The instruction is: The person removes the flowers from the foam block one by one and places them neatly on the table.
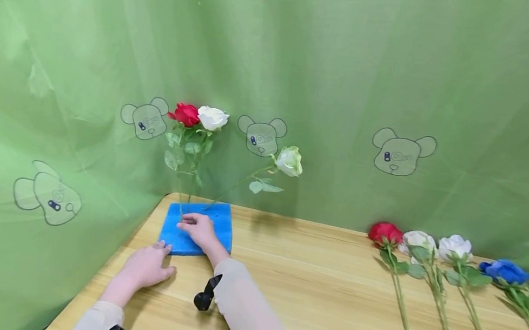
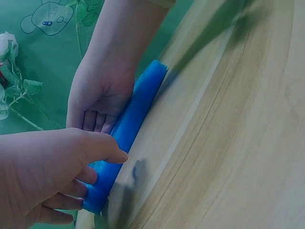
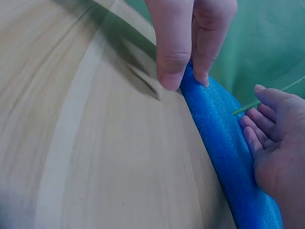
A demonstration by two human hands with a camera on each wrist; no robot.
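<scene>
A square blue foam pad (image 1: 218, 230) lies at the table's left end. From it rise a red rose (image 1: 186, 114) and a white rose (image 1: 212, 118), both upright, and a pale green-white rose (image 1: 290, 161) leaning far to the right. Over the pad, my right hand (image 1: 200, 231) pinches the red rose's stem low down, between thumb and fingers. In the right wrist view a green stem (image 3: 245, 109) meets the pad beside that hand's fingertips. My left hand (image 1: 146, 265) rests at the pad's front left corner, fingertips touching its edge and thumb spread aside.
At the table's right lie another red rose (image 1: 385, 234), two whitish roses, one a white rose (image 1: 455, 246), and a blue rose (image 1: 505, 271), their long stems pointing toward me. A green curtain (image 1: 340, 103) hangs behind and along the left of the wooden table (image 1: 310, 279).
</scene>
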